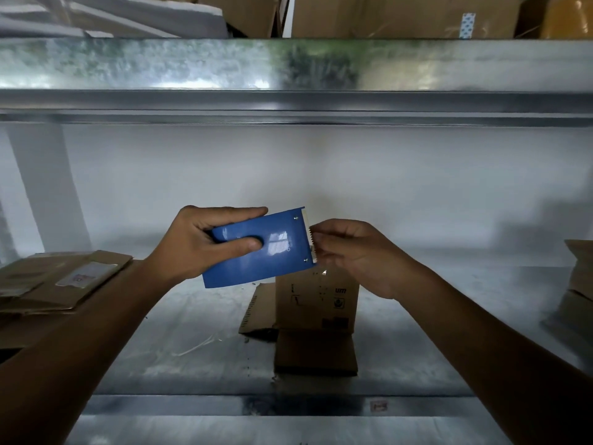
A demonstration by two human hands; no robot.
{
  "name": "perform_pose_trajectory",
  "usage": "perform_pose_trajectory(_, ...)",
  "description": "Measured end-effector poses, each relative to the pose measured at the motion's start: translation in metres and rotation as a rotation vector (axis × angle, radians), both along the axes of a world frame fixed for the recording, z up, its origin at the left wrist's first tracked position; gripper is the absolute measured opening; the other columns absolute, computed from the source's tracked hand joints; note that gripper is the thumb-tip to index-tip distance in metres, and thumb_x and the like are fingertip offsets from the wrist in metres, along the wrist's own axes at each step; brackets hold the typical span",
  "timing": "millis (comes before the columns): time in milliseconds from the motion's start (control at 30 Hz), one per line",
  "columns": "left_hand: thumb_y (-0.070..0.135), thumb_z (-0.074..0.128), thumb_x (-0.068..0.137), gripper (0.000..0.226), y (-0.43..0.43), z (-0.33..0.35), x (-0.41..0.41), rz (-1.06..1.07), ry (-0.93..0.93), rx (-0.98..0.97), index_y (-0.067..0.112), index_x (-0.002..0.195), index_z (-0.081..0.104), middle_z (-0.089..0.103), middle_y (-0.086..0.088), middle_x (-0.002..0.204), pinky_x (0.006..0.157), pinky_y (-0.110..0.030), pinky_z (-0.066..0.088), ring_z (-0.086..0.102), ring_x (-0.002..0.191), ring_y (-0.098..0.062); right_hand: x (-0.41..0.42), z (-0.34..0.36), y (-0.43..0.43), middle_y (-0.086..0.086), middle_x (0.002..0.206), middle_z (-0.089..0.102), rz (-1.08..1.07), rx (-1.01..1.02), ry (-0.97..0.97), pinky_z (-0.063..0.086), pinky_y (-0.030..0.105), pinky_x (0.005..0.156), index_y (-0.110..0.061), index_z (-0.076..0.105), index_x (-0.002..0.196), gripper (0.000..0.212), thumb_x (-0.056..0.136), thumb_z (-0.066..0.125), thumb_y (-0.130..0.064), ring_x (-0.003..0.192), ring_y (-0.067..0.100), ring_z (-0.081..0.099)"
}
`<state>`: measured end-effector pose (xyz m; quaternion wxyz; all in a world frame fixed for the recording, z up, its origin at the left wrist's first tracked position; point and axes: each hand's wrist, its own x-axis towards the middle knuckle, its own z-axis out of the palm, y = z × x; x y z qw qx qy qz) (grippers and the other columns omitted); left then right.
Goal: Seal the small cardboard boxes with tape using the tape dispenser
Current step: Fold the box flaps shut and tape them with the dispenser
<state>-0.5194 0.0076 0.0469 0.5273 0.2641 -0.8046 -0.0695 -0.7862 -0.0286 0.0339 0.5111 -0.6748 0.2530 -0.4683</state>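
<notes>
Head view. Both hands raised over a metal shelf point(199, 345), below another shelf level point(288, 101).

Left hand point(195, 244) grasps a blue tape dispenser point(272, 252): fingers over its top edge, thumb pressed on the flat blue face. Dispenser held in the air, tilted, toothed cutter end point(312, 240) pointing right.

Right hand point(356, 255) at the cutter end, fingertips point(317, 240) pinched together right against the teeth. Clear tape is too faint to confirm; grip of this hand looks closed on something thin, cannot tell what.

Small cardboard box point(316, 300) stands on the shelf directly under the hands, flaps open: one flap point(316, 351) lying toward the camera, another point(258, 311) out to the left.

Flattened cardboard point(61, 281) stacked at left, more boxes point(577, 284) at the right edge. Large cartons point(401, 14) on the level above.
</notes>
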Motion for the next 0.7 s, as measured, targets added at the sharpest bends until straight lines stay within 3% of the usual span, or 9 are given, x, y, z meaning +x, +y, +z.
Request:
perform_pose_trajectory(100,0.062,0.075,0.078,0.050,-0.007,-0.008,0.002,0.012,-0.065,0.018,0.059,0.126,0.061,0.073,0.025,0.093,0.072,-0.011,0.051,0.066,0.078,0.004,-0.003,-0.002,-0.002,-0.002,0.082,0.074,0.011,-0.022,0.049,0.056,0.023,0.069,-0.008,0.071,0.096,0.017,0.096,0.058,0.004,0.075,0.012,0.071)
perform_pose_trajectory(200,0.069,0.070,0.079,0.063,-0.018,-0.020,0.013,0.081,-0.189,0.012,0.063,0.137,0.048,0.062,0.013,0.072,0.065,-0.009,0.042,0.053,0.063,0.000,-0.007,-0.002,-0.006,0.006,0.088,0.073,0.011,-0.048,0.081,0.059,0.029,0.072,-0.004,0.071,0.102,0.015,0.095,0.060,0.004,0.079,0.019,0.071)
perform_pose_trajectory(300,0.073,0.064,0.081,0.063,-0.023,-0.025,0.022,0.181,-0.275,-0.061,0.065,0.139,0.043,0.066,0.031,0.101,0.073,-0.007,0.045,0.062,0.084,0.003,-0.015,0.000,-0.013,0.009,0.093,0.072,-0.025,-0.065,0.079,0.062,0.037,0.078,-0.003,0.071,0.106,0.016,0.093,0.064,0.003,0.084,0.023,0.070)
perform_pose_trajectory(367,0.077,0.058,0.082,0.062,-0.026,-0.025,0.024,0.236,-0.291,-0.105,0.067,0.140,0.039,0.059,0.041,0.118,0.079,-0.009,0.047,0.061,0.098,0.004,-0.020,0.004,-0.016,0.011,0.098,0.072,-0.030,-0.080,0.081,0.062,0.038,0.080,-0.004,0.070,0.108,0.017,0.093,0.065,0.001,0.087,0.024,0.068)
perform_pose_trajectory(533,0.060,0.055,0.094,0.052,-0.041,-0.023,0.021,0.377,-0.399,-0.375,0.037,0.140,0.050,0.070,0.010,0.102,0.083,-0.026,0.045,0.046,0.080,-0.002,-0.024,0.013,-0.021,0.007,0.108,0.073,-0.059,-0.138,0.108,0.061,0.034,0.079,-0.011,0.072,0.110,0.018,0.094,0.066,-0.005,0.093,0.025,0.072)
perform_pose_trajectory(600,0.058,0.051,0.097,0.050,-0.048,-0.019,0.012,0.406,-0.416,-0.454,0.028,0.137,0.053,0.066,0.012,0.098,0.084,-0.025,0.041,0.046,0.077,-0.005,-0.027,0.015,-0.025,0.005,0.107,0.074,-0.142,-0.259,0.145,0.060,0.032,0.079,-0.017,0.073,0.110,0.018,0.096,0.065,-0.008,0.095,0.022,0.072)
perform_pose_trajectory(700,0.059,0.046,0.099,0.051,-0.059,-0.016,-0.002,0.417,-0.449,-0.458,0.027,0.139,0.051,0.069,0.012,0.107,0.087,-0.026,0.040,0.051,0.081,-0.009,-0.037,0.018,-0.034,0.003,0.105,0.074,-0.245,-0.331,0.159,0.060,0.032,0.083,-0.020,0.073,0.110,0.018,0.098,0.064,-0.011,0.098,0.022,0.070)
